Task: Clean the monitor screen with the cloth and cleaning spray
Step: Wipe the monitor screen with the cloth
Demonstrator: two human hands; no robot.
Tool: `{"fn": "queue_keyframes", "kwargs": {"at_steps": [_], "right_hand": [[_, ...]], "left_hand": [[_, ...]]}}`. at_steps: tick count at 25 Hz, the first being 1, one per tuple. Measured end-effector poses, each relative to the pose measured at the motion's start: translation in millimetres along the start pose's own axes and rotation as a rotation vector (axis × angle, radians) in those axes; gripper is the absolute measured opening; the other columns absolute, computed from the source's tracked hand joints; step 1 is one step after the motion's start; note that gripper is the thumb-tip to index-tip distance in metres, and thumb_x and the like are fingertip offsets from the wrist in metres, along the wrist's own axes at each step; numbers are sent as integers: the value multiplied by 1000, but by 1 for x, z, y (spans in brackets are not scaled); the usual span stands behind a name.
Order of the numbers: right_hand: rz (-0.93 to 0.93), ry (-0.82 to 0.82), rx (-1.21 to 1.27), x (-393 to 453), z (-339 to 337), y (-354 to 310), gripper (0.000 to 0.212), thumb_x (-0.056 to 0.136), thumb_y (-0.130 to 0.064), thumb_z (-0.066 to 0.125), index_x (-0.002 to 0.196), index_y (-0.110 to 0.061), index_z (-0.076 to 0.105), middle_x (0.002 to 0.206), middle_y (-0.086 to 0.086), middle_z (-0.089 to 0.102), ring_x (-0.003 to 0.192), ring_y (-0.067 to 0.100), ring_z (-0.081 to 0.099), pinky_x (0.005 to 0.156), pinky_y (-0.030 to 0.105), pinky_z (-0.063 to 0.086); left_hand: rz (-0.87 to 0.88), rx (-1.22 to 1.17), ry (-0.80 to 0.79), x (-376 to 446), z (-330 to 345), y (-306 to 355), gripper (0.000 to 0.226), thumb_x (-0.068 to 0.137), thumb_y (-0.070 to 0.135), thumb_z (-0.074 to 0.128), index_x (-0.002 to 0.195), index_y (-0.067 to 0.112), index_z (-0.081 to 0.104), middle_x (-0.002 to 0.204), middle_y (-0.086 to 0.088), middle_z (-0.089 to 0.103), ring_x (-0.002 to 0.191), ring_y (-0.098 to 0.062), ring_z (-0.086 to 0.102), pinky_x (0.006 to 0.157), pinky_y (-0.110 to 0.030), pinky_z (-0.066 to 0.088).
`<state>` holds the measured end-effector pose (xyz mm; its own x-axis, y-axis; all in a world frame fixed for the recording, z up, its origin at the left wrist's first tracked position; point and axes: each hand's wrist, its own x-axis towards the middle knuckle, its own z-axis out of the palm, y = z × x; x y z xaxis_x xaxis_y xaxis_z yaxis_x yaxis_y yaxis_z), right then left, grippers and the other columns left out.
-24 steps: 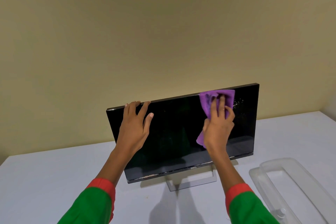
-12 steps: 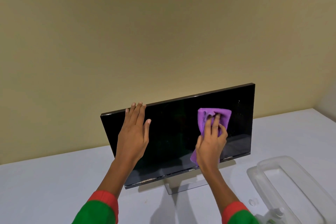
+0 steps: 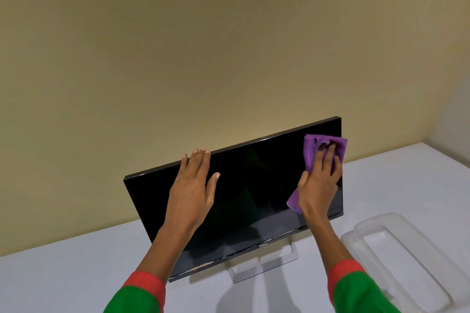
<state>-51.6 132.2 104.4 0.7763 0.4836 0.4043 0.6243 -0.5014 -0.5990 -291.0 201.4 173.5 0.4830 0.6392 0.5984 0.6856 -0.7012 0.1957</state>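
Monitor: a black monitor [image 3: 254, 198] stands on a white table [image 3: 63, 282], tilted back, screen dark.
Writing: "DELL" reads in small pale letters at the middle of the lower bezel; no other writing is legible.
Cloth: a purple cloth [image 3: 315, 150] lies against the screen's upper right corner, its edge reaching past the right bezel.
Right hand: the right hand [image 3: 319, 183] presses the cloth to the glass, fingers nearly straight.
Left hand: the left hand [image 3: 193, 188] rests flat on the screen, fingers straight, tips at the top edge.
Sleeves: green with red cuffs.
Tray: a clear plastic tray [image 3: 419, 274] lies on the table, right of the monitor's clear stand [image 3: 264, 267].
Spray: cannot tell where it is.
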Motion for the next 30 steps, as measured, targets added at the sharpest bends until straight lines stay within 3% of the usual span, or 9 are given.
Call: {"fn": "queue_keyframes", "kwargs": {"at_steps": [5,11,14,18,25,30], "right_hand": [[76,-51,64,-44,22,4,59,85,-3,55,141,-6,36,154,13,26,133,39,29,81,57,51],[-126,-21,-7,-33,12,-12,63,77,0,65,136,-3,43,146,19,40,125,44,43,75,52,53],[-149,23,-85,5,-3,-11,65,79,-4,58,141,-6,36,152,16,30,129,41,37,73,50,49],[-4,17,-31,34,-5,8,65,85,-8,51,145,-10,26,158,10,16,133,38,28,84,54,44],[259,-64,54,-26,26,23,65,91,0,39,149,-7,9,160,11,4,146,31,6,111,60,23],[99,-81,135,-57,31,-16,67,91,2,41,149,-10,10,159,12,9,146,33,4,110,62,25]], "left_hand": [[120,-25,-95,18,9,13,52,93,27,51,140,11,35,146,-9,39,132,-14,11,108,-38,17],[93,-63,-129,22,15,20,51,94,34,44,141,18,34,147,-2,36,134,-12,13,106,-31,24],[103,-62,-148,22,14,19,51,95,34,43,142,19,32,148,-1,34,134,-12,12,107,-31,23],[103,-76,-193,24,12,16,51,95,34,41,143,21,27,150,1,30,135,-9,7,109,-30,21],[63,-101,-235,21,11,17,54,95,39,39,145,26,23,152,5,25,136,-10,3,109,-38,30],[88,-101,-226,21,9,15,52,96,35,39,145,24,24,152,4,26,135,-8,3,108,-36,27]]}}
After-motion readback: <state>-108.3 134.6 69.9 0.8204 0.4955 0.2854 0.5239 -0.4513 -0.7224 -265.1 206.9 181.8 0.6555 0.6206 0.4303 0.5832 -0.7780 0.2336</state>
